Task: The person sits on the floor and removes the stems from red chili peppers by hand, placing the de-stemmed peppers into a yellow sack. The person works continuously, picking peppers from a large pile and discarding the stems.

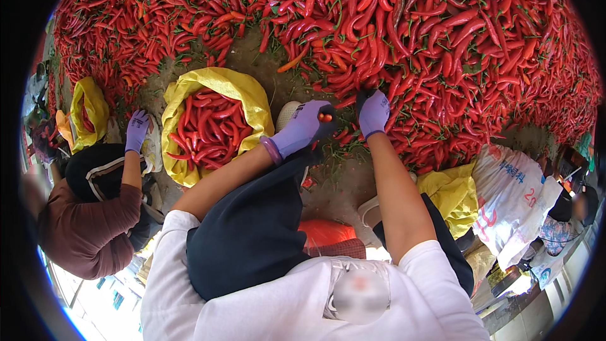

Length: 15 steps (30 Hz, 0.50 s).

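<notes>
My left hand (305,123), in a purple glove with a dark palm, is closed around red chili peppers (325,117), whose ends show at the fist. It is just right of a yellow woven sack (265,118) with a rolled rim, filled with red chilies (213,128). My right hand (372,110), gloved alike, reaches to the near edge of a large heap of red chilies (402,33). Its fingertips are hidden against the peppers, so I cannot tell whether it grips one. Some chilies in the heap have green stems.
At the left a co-worker in a brown top (90,232) sits by a smaller yellow sack (90,109). To the right are a folded yellow sack (450,194) and a white woven sack (511,199) bearing writing. Another person (561,232) is at the far right. Green scraps litter the floor (343,175).
</notes>
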Each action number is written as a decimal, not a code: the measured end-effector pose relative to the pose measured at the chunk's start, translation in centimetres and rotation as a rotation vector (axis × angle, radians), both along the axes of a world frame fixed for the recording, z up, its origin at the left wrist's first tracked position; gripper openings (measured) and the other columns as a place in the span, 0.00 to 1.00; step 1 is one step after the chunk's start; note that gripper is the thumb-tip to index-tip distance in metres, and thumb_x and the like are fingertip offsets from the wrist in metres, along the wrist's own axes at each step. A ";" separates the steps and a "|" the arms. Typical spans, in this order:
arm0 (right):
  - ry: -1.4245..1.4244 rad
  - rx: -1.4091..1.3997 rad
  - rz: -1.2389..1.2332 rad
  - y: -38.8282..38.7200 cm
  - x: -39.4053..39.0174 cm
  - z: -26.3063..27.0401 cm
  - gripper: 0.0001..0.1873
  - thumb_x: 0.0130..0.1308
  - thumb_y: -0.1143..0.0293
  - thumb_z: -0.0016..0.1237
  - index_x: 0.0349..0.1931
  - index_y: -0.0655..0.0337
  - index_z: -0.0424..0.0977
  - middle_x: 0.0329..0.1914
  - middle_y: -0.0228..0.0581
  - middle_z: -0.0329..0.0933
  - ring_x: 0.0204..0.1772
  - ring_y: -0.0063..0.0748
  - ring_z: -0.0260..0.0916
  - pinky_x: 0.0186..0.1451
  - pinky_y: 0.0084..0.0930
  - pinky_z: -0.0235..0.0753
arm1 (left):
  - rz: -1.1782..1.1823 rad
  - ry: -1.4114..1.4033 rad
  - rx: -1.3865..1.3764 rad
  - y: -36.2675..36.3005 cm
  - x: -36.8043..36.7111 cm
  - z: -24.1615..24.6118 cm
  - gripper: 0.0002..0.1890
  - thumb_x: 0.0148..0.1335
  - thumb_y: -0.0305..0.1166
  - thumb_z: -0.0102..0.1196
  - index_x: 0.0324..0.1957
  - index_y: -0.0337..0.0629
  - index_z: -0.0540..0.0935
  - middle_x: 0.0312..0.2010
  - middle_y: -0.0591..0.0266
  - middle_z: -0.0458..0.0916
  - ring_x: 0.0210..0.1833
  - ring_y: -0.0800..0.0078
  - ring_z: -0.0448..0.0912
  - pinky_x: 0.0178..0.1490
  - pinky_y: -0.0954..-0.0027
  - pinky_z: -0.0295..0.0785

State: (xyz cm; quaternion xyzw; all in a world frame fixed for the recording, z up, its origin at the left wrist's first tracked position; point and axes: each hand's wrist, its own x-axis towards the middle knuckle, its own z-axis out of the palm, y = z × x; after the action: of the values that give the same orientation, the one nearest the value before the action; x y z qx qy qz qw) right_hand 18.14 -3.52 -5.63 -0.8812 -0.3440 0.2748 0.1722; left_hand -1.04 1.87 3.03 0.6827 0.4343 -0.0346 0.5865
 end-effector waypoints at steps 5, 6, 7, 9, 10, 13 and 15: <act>0.335 0.106 -0.185 -1.0 0.2 3.0 0.15 0.64 0.63 0.54 0.31 0.69 0.78 0.28 0.49 0.81 0.30 0.39 0.78 0.35 0.34 0.73 | 0.131 -0.217 0.232 -0.3 0.2 0.4 0.21 0.59 0.34 0.64 0.54 0.39 0.80 0.50 0.52 0.81 0.50 0.64 0.81 0.55 0.68 0.73; 0.419 0.133 -0.218 -1.4 0.0 4.0 0.12 0.65 0.67 0.53 0.30 0.69 0.76 0.24 0.38 0.77 0.25 0.23 0.71 0.30 0.25 0.69 | 0.121 -0.204 0.237 -0.4 0.4 0.4 0.23 0.59 0.33 0.64 0.57 0.40 0.79 0.53 0.52 0.81 0.53 0.64 0.80 0.57 0.68 0.73; 0.484 0.254 -0.181 -2.1 -0.3 5.2 0.11 0.66 0.68 0.53 0.32 0.69 0.76 0.24 0.37 0.77 0.26 0.22 0.70 0.30 0.25 0.69 | 0.108 -0.192 0.236 -0.7 0.6 0.6 0.25 0.59 0.33 0.63 0.60 0.41 0.78 0.55 0.51 0.80 0.56 0.63 0.80 0.59 0.69 0.72; 0.538 0.375 -0.154 -3.4 -0.9 7.7 0.09 0.67 0.70 0.53 0.36 0.70 0.76 0.24 0.36 0.76 0.26 0.20 0.68 0.30 0.24 0.69 | 0.040 -0.219 0.406 -0.9 1.0 0.8 0.23 0.59 0.33 0.64 0.58 0.40 0.79 0.53 0.51 0.81 0.54 0.60 0.81 0.58 0.65 0.73; 0.587 0.404 -0.101 -3.7 -1.2 8.8 0.08 0.69 0.71 0.52 0.38 0.69 0.76 0.24 0.32 0.74 0.27 0.18 0.66 0.30 0.22 0.67 | -0.030 -0.177 0.440 -0.9 1.2 0.9 0.22 0.59 0.33 0.64 0.57 0.40 0.79 0.52 0.51 0.81 0.53 0.59 0.81 0.57 0.64 0.73; 0.577 0.352 -0.063 -3.9 -2.3 10.7 0.09 0.69 0.70 0.52 0.38 0.69 0.76 0.24 0.31 0.74 0.28 0.18 0.66 0.31 0.22 0.68 | -0.108 -0.212 0.131 0.0 0.9 1.4 0.20 0.59 0.32 0.62 0.53 0.40 0.79 0.45 0.46 0.80 0.50 0.47 0.78 0.52 0.55 0.73; 0.574 0.304 -0.063 -4.1 -2.8 11.1 0.09 0.69 0.69 0.53 0.39 0.67 0.76 0.23 0.37 0.75 0.27 0.22 0.69 0.32 0.24 0.69 | -0.145 -0.242 0.237 -0.3 0.4 2.0 0.17 0.59 0.31 0.61 0.50 0.40 0.79 0.43 0.48 0.80 0.48 0.47 0.78 0.51 0.54 0.73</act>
State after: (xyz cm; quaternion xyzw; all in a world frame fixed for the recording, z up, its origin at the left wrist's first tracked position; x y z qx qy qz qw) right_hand 15.31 -7.62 5.51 -0.7422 -0.2912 0.4519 0.4002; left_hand -0.69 1.54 5.05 0.7758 0.3110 0.0569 0.5461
